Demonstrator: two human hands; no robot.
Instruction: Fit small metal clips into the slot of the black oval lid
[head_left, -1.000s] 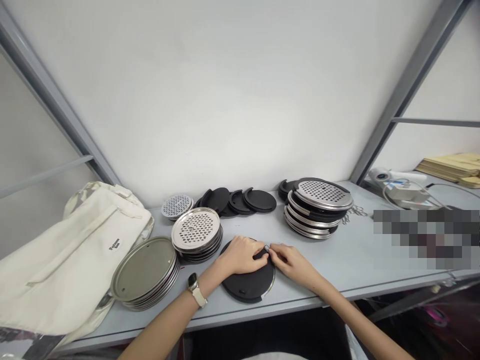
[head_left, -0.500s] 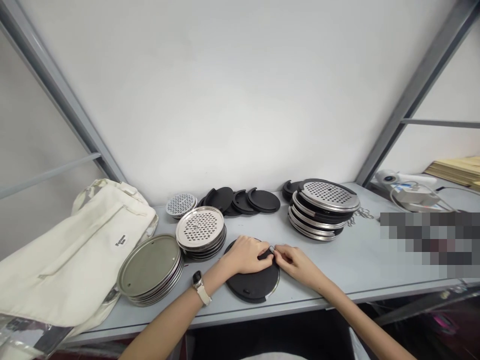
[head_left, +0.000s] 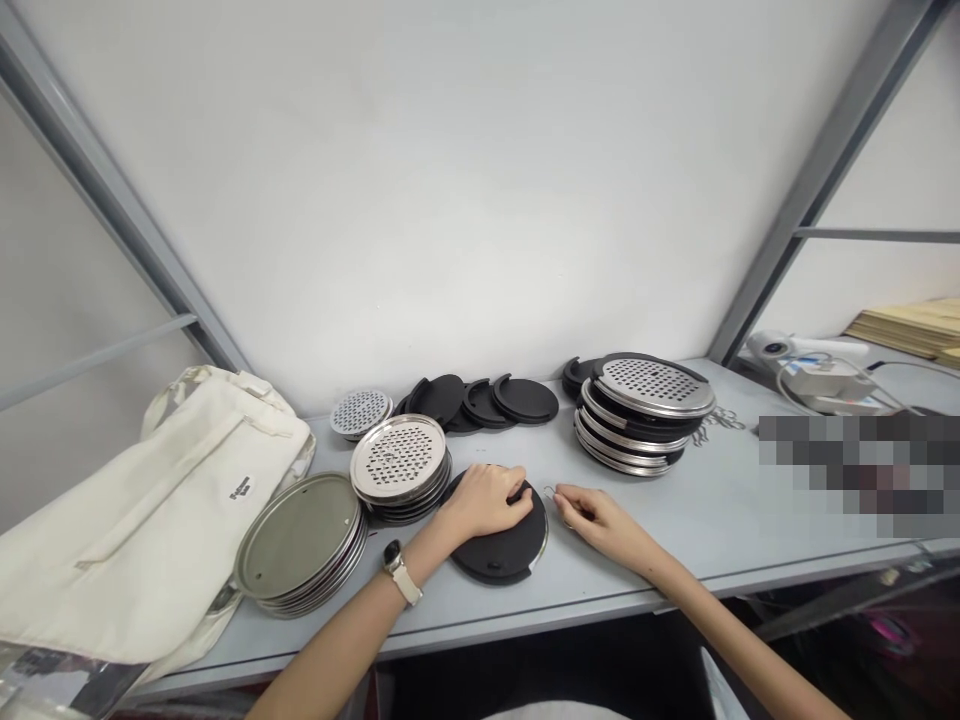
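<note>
The left hand (head_left: 484,502) lies palm-down on a black disc (head_left: 499,553) with a steel rim, fingers relaxed and slightly curled, not clasping it. Just beside the disc, the right hand (head_left: 596,522) pinches a thin wire hook (head_left: 550,491) between its fingertips. Left of the disc sit stacks of steel plates (head_left: 297,540) and perforated steel discs (head_left: 397,460). Farther back lie loose black lids (head_left: 525,401) and a taller mixed stack (head_left: 651,388).
</note>
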